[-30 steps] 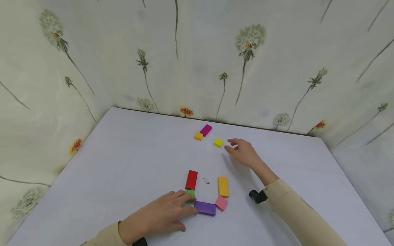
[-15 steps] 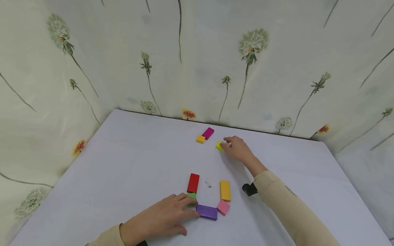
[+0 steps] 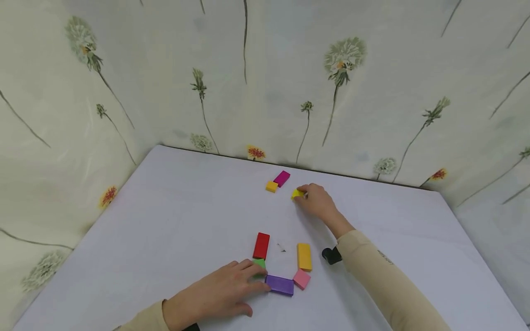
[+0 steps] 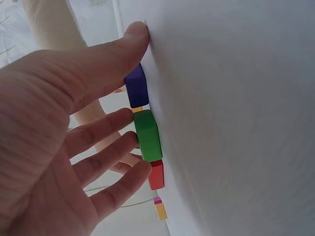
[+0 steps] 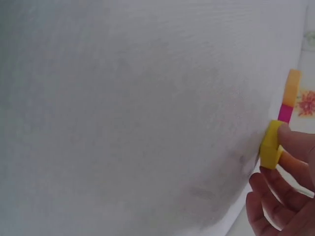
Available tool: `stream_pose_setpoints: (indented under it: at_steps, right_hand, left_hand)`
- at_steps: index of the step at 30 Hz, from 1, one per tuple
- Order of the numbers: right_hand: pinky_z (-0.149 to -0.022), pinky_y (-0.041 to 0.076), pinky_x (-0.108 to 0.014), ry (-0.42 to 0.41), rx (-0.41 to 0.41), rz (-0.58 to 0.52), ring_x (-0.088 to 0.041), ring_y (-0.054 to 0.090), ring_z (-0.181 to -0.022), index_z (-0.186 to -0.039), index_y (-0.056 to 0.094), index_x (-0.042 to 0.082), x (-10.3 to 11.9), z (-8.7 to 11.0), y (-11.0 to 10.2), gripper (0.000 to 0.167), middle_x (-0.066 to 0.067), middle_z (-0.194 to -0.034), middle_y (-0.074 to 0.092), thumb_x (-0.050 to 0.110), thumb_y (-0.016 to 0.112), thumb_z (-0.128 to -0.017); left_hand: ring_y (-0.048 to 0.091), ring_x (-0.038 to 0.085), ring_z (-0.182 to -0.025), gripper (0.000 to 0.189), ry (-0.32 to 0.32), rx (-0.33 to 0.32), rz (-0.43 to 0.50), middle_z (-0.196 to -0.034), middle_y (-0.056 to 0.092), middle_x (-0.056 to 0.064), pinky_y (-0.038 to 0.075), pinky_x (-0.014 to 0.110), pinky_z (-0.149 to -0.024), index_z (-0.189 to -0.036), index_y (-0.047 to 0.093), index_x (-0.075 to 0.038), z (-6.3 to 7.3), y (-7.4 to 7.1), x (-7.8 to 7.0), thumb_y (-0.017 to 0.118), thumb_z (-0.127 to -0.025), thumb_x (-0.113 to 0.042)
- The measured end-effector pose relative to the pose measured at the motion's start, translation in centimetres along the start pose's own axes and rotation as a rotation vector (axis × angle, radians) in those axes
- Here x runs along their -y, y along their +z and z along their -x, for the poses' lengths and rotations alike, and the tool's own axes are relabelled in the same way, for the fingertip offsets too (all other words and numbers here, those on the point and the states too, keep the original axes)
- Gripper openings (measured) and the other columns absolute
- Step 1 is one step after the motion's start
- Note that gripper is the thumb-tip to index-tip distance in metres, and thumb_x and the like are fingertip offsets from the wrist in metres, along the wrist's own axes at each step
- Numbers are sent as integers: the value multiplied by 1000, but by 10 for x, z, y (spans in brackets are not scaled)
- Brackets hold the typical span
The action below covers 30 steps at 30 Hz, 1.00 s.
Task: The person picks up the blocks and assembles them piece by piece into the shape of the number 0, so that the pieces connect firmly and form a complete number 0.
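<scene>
My right hand (image 3: pixel 318 201) pinches a small yellow block (image 3: pixel 296 193) between thumb and fingers, at the far part of the table; in the right wrist view the thumb lies on one side of the yellow block (image 5: pixel 269 147). Near me, my left hand (image 3: pixel 219 287) rests with relaxed fingers at a green block (image 3: pixel 259 263) and a purple block (image 3: pixel 279 285). The fingertips touch the green block (image 4: pixel 148 135) in the left wrist view, its thumb stretched apart. A red block (image 3: pixel 261 245) adjoins the green one. A pink block (image 3: pixel 302 279) joins the purple block to a long orange-yellow block (image 3: pixel 304 256).
Beyond the row, a magenta block (image 3: pixel 282 178) and a small orange block (image 3: pixel 271 186) lie together, left of my right hand. A small dark mark (image 3: pixel 281 248) shows between the red and orange-yellow blocks. A flower-print curtain (image 3: pixel 273 82) borders the white table (image 3: pixel 186 207).
My right hand has moved left onto the small yellow block and closed its thumb and fingers on it. The left hand and the near blocks keep their arrangement; the view shifts slightly.
</scene>
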State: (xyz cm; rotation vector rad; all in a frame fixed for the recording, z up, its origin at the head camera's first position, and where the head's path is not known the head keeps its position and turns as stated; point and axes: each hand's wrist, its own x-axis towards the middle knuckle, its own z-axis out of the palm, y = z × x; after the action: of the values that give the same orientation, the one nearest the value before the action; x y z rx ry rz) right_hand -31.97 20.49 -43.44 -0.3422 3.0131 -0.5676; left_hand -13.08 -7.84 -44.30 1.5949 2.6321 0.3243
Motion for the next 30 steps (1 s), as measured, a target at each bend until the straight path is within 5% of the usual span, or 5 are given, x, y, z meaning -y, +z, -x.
stream_pose_setpoints:
  at_steps: [7, 15, 22, 30]
  right_hand:
    - [-90, 49, -44, 18, -13, -78, -31, 59, -104, -125, 62, 0, 0, 2, 2, 37, -17, -117, 64, 17, 68, -92]
    - [-85, 50, -42, -38, -103, -180, -28, 59, -93, -110, 64, 0, 1, 6, 5, 23, -14, -102, 67, 10, 70, -90]
    - [-84, 51, -42, -80, -86, -118, -30, 60, -95, -128, 63, 12, -2, 5, 8, 36, -15, -108, 66, 11, 67, -92]
    - [-85, 50, -44, -65, -88, -128, -31, 60, -97, -119, 69, 9, 0, 9, 5, 26, -16, -111, 66, 13, 66, -93]
  left_hand:
    - [48, 13, -119, 51, 12, -22, -12, -131, 51, -4, 46, 28, -90, -128, 62, -27, 1, 2, -2, 78, -82, -42]
    - [47, 14, -119, 52, 10, -19, -35, -131, 51, -3, 46, 29, -90, -128, 62, -27, -1, 3, 0, 78, -81, -44]
    - [48, 14, -119, 52, -6, -6, -18, -131, 51, -4, 46, 29, -92, -128, 62, -28, -1, -1, 0, 79, -81, -42]
    - [47, 14, -120, 52, -3, -4, -8, -132, 50, -3, 46, 29, -92, -129, 62, -28, 0, 0, 1, 78, -82, -42]
